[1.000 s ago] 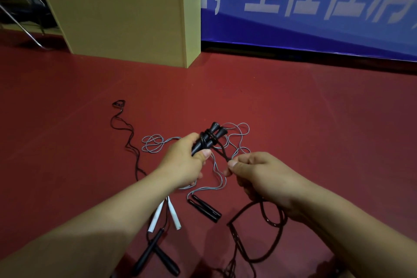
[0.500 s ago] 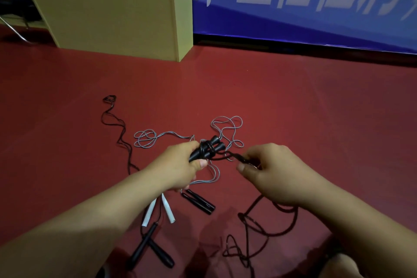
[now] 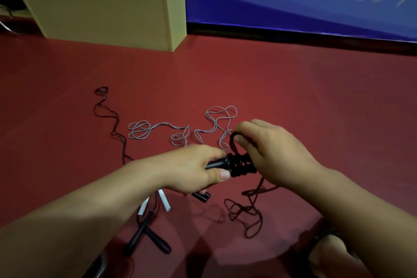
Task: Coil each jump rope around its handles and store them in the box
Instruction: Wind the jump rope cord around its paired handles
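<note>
Head view, left hand (image 3: pixel 191 168) gripping black handles (image 3: pixel 228 163), right hand (image 3: pixel 270 153) pinching rope (image 3: pixel 233 140)

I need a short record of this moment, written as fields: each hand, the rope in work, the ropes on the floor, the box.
left hand: grips the black handles
right hand: holds a loop of the dark rope over the handles
coil: several turns on the handles
loose rope tail: on the red floor
other ropes: grey rope, white handles, black handles pair
box: beyond the ropes
</note>
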A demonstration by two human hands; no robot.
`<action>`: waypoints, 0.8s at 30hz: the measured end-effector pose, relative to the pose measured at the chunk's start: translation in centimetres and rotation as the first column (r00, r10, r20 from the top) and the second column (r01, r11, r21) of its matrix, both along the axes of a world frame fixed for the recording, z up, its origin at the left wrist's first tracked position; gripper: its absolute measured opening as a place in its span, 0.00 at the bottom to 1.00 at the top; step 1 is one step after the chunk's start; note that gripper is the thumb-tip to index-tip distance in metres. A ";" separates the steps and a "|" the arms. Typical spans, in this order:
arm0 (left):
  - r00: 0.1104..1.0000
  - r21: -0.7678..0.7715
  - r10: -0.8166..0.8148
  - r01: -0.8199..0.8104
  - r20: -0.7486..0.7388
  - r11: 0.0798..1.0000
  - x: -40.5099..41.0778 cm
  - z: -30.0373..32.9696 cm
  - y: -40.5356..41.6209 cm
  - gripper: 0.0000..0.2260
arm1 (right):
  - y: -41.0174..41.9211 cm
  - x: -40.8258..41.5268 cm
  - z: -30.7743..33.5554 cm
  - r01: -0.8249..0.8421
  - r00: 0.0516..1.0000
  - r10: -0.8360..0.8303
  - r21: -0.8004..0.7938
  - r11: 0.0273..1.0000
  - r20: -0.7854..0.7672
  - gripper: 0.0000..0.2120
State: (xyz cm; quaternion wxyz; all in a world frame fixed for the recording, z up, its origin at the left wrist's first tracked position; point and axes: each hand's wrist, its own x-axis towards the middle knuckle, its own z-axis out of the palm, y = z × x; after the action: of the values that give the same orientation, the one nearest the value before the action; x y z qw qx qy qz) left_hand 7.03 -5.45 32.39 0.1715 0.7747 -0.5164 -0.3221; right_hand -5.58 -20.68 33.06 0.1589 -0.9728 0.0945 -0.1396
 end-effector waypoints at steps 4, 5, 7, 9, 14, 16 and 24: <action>0.994 -0.018 -0.055 0.053 -0.100 0.998 -0.6 0.8 0.0 0.07 | -1.0 0.2 -0.1 0.059 0.996 -0.060 0.020 0.998 0.060 0.09; 0.990 -0.023 -0.067 0.065 -0.125 0.998 -0.7 1.0 0.1 0.06 | -1.3 0.2 -0.2 0.078 0.995 -0.080 0.042 0.996 0.055 0.09; 0.981 -0.025 -0.081 0.077 -0.178 0.997 -0.8 1.3 0.3 0.05 | -1.8 0.3 -0.3 0.121 0.992 -0.124 0.101 0.988 0.027 0.12; 0.969 -0.032 -0.083 0.078 -0.231 0.996 -0.8 1.5 0.6 0.05 | -2.3 0.3 -0.4 0.175 0.984 -0.177 0.145 0.974 0.003 0.17; 0.910 -0.119 -0.071 0.024 -0.407 0.993 -1.0 2.1 0.4 0.09 | -3.0 0.4 -0.5 0.272 0.959 -0.283 0.387 0.881 -0.029 0.17; 0.877 -0.161 -0.065 -0.015 -0.476 0.987 -1.1 2.2 0.3 0.09 | -3.1 0.5 -0.5 0.236 0.957 -0.289 0.645 0.727 -0.025 0.13; 0.732 -0.212 -0.121 -0.033 -0.671 0.977 -1.0 2.2 0.3 0.13 | -3.0 0.3 -0.4 0.194 0.967 -0.254 0.735 0.650 -0.030 0.05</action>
State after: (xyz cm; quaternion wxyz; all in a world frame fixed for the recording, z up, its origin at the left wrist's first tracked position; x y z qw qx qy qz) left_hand 6.01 -5.17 34.61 0.4213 0.5680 -0.4672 -0.5307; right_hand -5.33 -23.69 32.64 0.5196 -0.8023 0.2555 -0.1451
